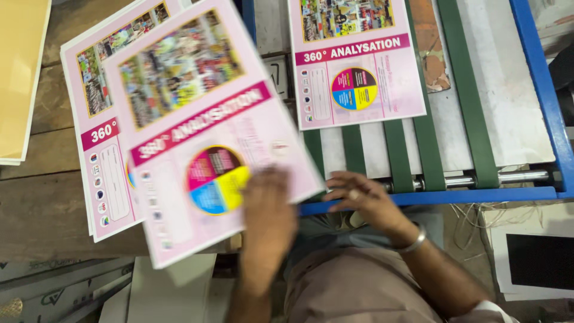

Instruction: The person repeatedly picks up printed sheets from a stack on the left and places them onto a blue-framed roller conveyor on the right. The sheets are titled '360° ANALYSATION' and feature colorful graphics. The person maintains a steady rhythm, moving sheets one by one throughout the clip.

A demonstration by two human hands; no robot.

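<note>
left hand (267, 206) blurred, right hand (360, 195) fingers spread

Your left hand (267, 210) rests on the near right corner of the top sheet (206, 134), which lies tilted over the stack of sheets (95, 128) on the desk (42, 197) at the left. Your right hand (362, 194) sits to the right of it, at the near rail (466, 195) of the belt machine (478, 107), where another sheet (359, 60) lies on the belts (427, 149) farther off. A pile of boards (18, 78) lies at the far left edge of the desk.
</note>
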